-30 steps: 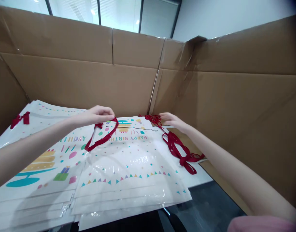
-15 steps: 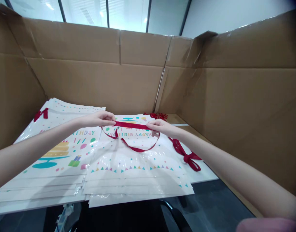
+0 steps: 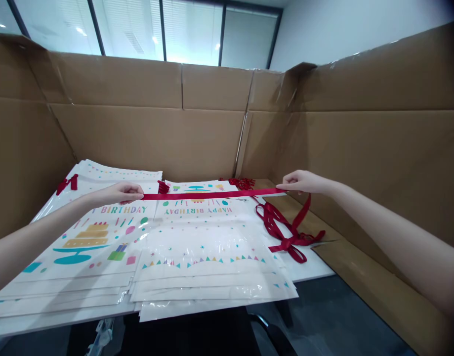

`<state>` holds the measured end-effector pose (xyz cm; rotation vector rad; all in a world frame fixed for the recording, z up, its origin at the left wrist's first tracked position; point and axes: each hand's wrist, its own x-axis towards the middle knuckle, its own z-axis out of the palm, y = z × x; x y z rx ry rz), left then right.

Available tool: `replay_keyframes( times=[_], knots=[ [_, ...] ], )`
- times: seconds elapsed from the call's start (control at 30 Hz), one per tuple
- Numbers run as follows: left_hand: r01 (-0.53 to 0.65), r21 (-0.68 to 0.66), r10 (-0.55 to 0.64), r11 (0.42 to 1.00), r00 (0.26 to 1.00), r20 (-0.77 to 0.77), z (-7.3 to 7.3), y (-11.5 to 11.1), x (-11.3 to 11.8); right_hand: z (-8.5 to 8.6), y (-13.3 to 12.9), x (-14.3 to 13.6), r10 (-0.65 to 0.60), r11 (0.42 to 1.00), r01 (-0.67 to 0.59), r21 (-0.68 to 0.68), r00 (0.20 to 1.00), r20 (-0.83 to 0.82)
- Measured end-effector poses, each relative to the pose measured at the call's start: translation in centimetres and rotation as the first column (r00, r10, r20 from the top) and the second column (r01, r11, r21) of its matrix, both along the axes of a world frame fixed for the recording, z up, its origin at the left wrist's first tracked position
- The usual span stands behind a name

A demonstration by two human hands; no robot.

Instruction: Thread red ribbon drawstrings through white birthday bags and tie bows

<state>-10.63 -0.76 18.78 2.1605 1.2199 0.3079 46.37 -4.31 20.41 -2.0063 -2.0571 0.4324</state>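
Observation:
A flat red ribbon (image 3: 212,195) is stretched nearly level above the printed sheets. Its left end is pinched in my left hand (image 3: 128,193), over the left stack of birthday sheets (image 3: 89,247). At the other end my right hand (image 3: 301,182) pinches the ribbon, with a short tail hanging below the fingers. Under the ribbon's middle lies the second stack of birthday sheets (image 3: 208,237), its lettering upside down. A looped bundle of red ribbon (image 3: 286,244) rests on the white table to the right, below my right hand.
Tall cardboard walls (image 3: 138,138) enclose the back and sides. Red pieces lie at the back (image 3: 243,183), on the left stack (image 3: 68,183) and between the stacks (image 3: 163,187). A black chair (image 3: 189,331) stands at the table's front edge.
My hands have moved far apart, left hand leftward and right hand rightward. The short ribbon span between them has become long and taut, and the loops that hung beneath it are gone.

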Motion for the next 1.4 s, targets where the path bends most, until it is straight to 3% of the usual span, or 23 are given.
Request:
replay_keyframes(
  times=[0.13,0.3,0.5,0.57,0.67,0.73,0.77,0.83,0.97,1.03,1.17,1.27,1.4],
  knots=[
    [-0.020,-0.069,0.017,0.997,0.999,-0.043,-0.4,0.3,-0.1,0.4,0.8,1.8,-0.104,0.994,0.106,0.000,0.974,0.199],
    [0.003,-0.086,-0.009,0.996,0.998,-0.061,-1.4,1.3,0.1,1.1,1.6,2.4,-0.229,0.972,0.226,0.060,0.865,0.446],
    [0.024,-0.084,-0.026,0.996,0.999,-0.027,-2.5,2.1,1.5,-0.2,3.1,0.3,-0.405,0.902,0.399,0.163,0.654,0.639],
    [0.037,-0.096,-0.037,0.995,0.999,-0.002,-2.9,2.4,2.4,-1.2,4.0,-1.2,-0.376,0.918,0.363,0.161,0.666,0.644],
    [0.055,-0.113,-0.050,0.992,0.998,0.047,-3.1,2.5,4.5,-3.1,5.3,-4.5,-0.182,0.982,0.178,0.057,0.838,0.515],
    [0.086,-0.121,-0.077,0.989,0.994,0.072,-3.0,2.3,6.3,-4.2,5.9,-7.7,0.098,0.995,-0.092,-0.033,0.943,0.318],
    [0.110,-0.126,-0.101,0.986,0.992,0.077,-2.9,2.1,7.2,-4.7,6.1,-9.5,0.236,0.972,-0.230,-0.055,0.952,0.195],
    [0.171,-0.135,-0.161,0.976,0.983,0.087,-2.7,1.8,9.0,-5.6,6.1,-13.3,0.454,0.889,-0.455,-0.047,0.891,-0.020],
    [0.263,-0.142,-0.241,0.954,0.959,0.152,-3.2,1.8,11.8,-7.1,5.7,-19.6,0.713,0.664,-0.747,0.028,0.622,-0.325],
    [0.282,-0.165,-0.246,0.945,0.947,0.205,-3.9,2.3,12.8,-8.0,5.7,-21.3,0.736,0.618,-0.785,0.045,0.557,-0.384],
    [0.331,-0.191,-0.299,0.924,0.937,0.180,-5.3,4.3,14.1,-10.1,5.7,-21.3,0.693,0.642,-0.764,0.067,0.541,-0.477],
    [0.326,-0.009,-0.327,0.945,0.945,-0.011,-6.8,6.9,14.8,-11.2,4.6,-19.7,0.663,0.670,-0.737,0.086,0.542,-0.517],
    [0.238,0.215,-0.211,0.947,0.967,-0.140,-10.3,11.6,15.6,-11.5,1.5,-17.5,0.525,0.749,-0.662,-0.002,0.596,-0.607]
  ],
)
